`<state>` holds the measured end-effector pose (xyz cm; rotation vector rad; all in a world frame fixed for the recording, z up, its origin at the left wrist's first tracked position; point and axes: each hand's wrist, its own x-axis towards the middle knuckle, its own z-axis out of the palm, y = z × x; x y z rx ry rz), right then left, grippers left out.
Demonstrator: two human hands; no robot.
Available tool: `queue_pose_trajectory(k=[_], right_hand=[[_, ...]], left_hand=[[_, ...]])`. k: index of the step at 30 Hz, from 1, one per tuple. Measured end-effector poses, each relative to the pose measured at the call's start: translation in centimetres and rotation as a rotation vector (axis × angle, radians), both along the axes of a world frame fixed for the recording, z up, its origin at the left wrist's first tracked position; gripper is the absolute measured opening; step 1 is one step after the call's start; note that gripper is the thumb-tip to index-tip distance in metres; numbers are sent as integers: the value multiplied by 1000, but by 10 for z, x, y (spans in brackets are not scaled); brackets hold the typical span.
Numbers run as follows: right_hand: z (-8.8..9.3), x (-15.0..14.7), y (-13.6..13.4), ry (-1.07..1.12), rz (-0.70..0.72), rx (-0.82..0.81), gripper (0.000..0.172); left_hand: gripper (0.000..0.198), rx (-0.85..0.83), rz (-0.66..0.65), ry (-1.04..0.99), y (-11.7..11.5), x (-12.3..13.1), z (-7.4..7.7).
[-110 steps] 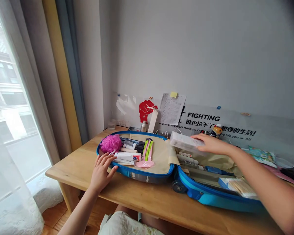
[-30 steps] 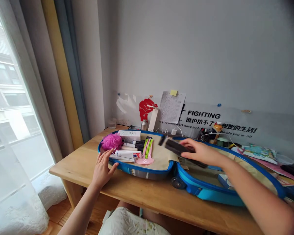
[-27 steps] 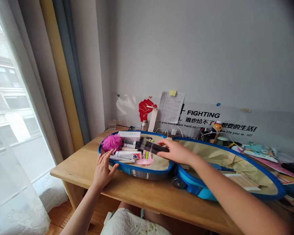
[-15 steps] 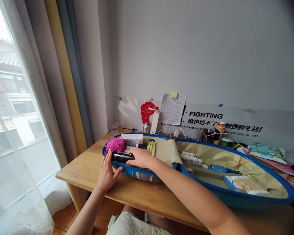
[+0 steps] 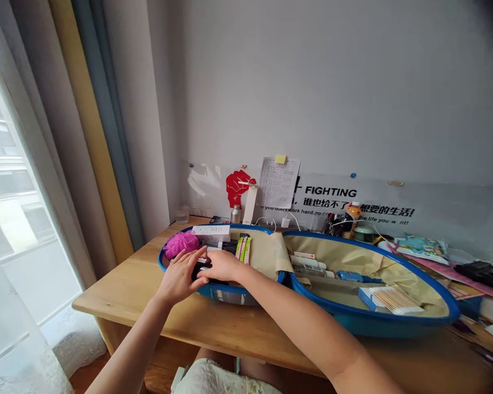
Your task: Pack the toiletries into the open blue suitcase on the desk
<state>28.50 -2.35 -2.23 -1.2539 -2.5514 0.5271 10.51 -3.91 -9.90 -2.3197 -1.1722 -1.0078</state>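
A blue-rimmed suitcase lies open on the desk, with a left half and a right half. At the front of the left half is a glossy black elongated object, mostly covered by my hands. My right hand has its fingers closed round the right part of it. Across its left part stretches my left hand, fingers extended and thumb apart. Close behind the hands are a pink bath puff, a white box, dark-capped tubes and pink-and-green packs.
White tubes, a blue bottle and a box of cotton swabs lie in the right half. Behind the suitcase stand a silver bottle, an orange bottle and a green jar. Curtains hang at the left.
My left hand has moved from the suitcase's edge onto the black object, its fingers now reaching toward the right hand. The view has shifted slightly right.
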Motion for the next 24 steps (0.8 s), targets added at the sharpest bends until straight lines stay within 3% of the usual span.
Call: queue_pose_trajectory(k=[5,8,12,15,19,24], right_hand=[[1,14,0,102,-54,-51,56],[14,46,9,117,-111,-31,51],[40,131,31,51,-291,52,36],[46,209,43,-90,-446,71,26],[25,285,44,-298,-514,-64,25],[-12,315,40,-372,-493,-163,26]], left_hand=[[64,-40,39,-5,-1,1,-5],[52,-37,67,-30,-3,3,-8],[42,6,104,-70,-6,6,-9],[39,56,126,-107,-8,8,-13],[38,114,132,-147,-9,9,-18],[36,159,125,-167,-9,10,-21]])
